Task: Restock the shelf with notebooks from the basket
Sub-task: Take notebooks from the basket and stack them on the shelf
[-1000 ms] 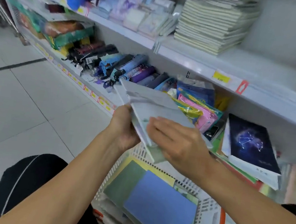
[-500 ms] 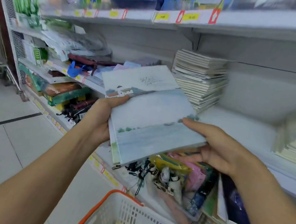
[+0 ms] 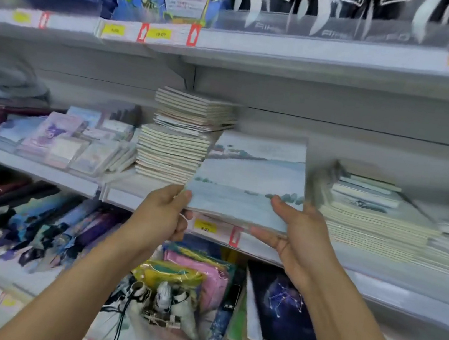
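While both hands hold it, 1 bundle of notebooks (image 3: 248, 179) (pale landscape cover, count w/in bundle unreadable) sits tilted over the front edge of the middle shelf (image 3: 377, 268), in the gap btwn 2 stacks. L to R: flat packs of small pastel notebooks (image 3: 59, 139) on same shelf; tall notebook stack (image 3: 181, 137), upper part skewed, touching or just beside bundle's left edge, cannot tell which; left hand (image 3: 164, 213) grips bundle's near-left corner, thumb on top, fingers curled under; right hand (image 3: 299, 236) holds near-right edge, thumb on cover, fingers beneath; lower stack (image 3: 367, 217) just right of bundle, blurred. Yellow price tag (image 3: 205, 226) on shelf lip, partly behind left hand. Below: dark umbrellas (image 3: 35, 217) at left, pink/yellow packs (image 3: 187, 272) centre, 1 dark constellation-cover book (image 3: 282, 303) right, partly covered by right forearm. Top shelf goods blurred, cut off by frame.
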Motion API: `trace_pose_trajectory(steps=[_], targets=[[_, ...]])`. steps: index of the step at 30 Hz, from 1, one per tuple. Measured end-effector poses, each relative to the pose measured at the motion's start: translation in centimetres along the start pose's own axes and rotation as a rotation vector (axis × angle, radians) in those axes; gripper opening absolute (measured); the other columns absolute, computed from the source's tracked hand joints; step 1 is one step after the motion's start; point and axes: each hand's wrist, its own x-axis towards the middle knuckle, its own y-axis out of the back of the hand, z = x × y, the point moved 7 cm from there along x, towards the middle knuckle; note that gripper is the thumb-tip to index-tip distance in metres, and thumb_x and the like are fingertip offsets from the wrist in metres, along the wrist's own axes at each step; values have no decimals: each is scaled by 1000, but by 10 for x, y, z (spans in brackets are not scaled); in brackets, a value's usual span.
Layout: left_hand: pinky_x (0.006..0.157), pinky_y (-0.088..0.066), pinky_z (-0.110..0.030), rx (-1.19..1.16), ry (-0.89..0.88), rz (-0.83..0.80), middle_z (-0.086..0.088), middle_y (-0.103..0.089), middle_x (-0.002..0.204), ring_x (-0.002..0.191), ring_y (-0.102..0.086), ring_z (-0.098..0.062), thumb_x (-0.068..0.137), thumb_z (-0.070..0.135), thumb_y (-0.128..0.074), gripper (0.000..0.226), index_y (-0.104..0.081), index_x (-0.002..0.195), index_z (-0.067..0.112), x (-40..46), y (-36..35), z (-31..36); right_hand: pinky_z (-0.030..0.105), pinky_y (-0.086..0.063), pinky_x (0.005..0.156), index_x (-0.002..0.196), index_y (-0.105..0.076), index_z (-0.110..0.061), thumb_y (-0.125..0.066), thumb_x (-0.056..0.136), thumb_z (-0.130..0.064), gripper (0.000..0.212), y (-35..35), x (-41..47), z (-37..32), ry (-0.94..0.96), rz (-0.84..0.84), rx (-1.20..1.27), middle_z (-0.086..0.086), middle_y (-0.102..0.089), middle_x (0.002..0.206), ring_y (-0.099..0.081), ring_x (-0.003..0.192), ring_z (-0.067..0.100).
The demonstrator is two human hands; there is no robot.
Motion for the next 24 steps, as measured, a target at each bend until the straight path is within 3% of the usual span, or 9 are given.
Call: trace_pose_trajectory(steps=[3, 5, 7, 9, 13, 16, 20, 24], targets=[[42, -38, -23, 26, 72, 41, -5, -47, 67, 50, -38, -13, 105, 21, -43, 23, -58, 101, 4, 14, -5, -15, 25, -56, 49, 109, -57, -8, -66, 95, -9, 17, 11, 11, 12, -60, 117, -145, 10, -66, 103, -73, 68, 20], [43, -40, -21, 60, 48, 78, -5, -49, 68, 51, -40, -12, 103, 23, -47, 23, -61, 97, 6, 31, -5, -7, 19, -47, 40, 93, -57, -6, -69, 93, -13, 15, 18, 21, 12, -92, 196, -258, 10, -65, 88, -64, 51, 14], [43, -40, -21, 161, 11, 74, -4, -49, 70, 50, -39, -11, 101, 28, -51, 25, -64, 96, 7, 51, -8, 7, 19, -38, 37, 79, -52, -9, -75, 89, -23, 28, 25, 33, 5, -98, 229, -417, 5, -55, 68, -48, 38, 9], [45, -41, -20, 296, 48, -34, -1, -49, 77, 53, -40, -12, 95, 40, -60, 30, -63, 105, 12, 67, -18, 13, 17, -31, 35, 80, -49, -13, -83, 78, -36, 41, 26, 40, -4, -105, 186, -597, 2, -47, 65, -38, 42, 9], [49, -40, -23, 641, 195, -249, -1, -49, 77, 59, -41, -13, 81, 47, -74, 48, -60, 113, 14, 92, -27, -2, 18, -34, 39, 82, -46, -15, -92, 65, -40, 55, 22, 57, -13, -156, 56, -979, 1, -53, 74, -48, 58, 11], [44, -35, -22, 854, 168, -225, -7, -50, 77, 57, -41, -16, 85, 44, -71, 42, -64, 102, 7, 115, -29, -7, 26, -40, 57, 77, -41, -14, -86, 76, -36, 50, 26, 75, -13, -175, 4, -1299, 2, -50, 79, -53, 73, 18], [48, -39, -25, 1113, 129, -202, -8, -58, 72, 59, -52, -21, 78, 44, -78, 46, -66, 94, 3, 137, -39, -9, 25, -31, 47, 74, -40, -13, -81, 82, -30, 45, 36, 90, -12, -180, -5, -1507, 2, -47, 74, -49, 65, 17], [69, -49, -31, 1382, 1, -117, -6, -67, 85, 81, -62, -22, 78, 44, -78, 41, -68, 96, 8, 150, -48, -5, 27, -35, 53, 72, -39, -16, -76, 85, -23, 40, 46, 103, -8, -116, 27, -1542, 1, -47, 76, -45, 63, 14]])
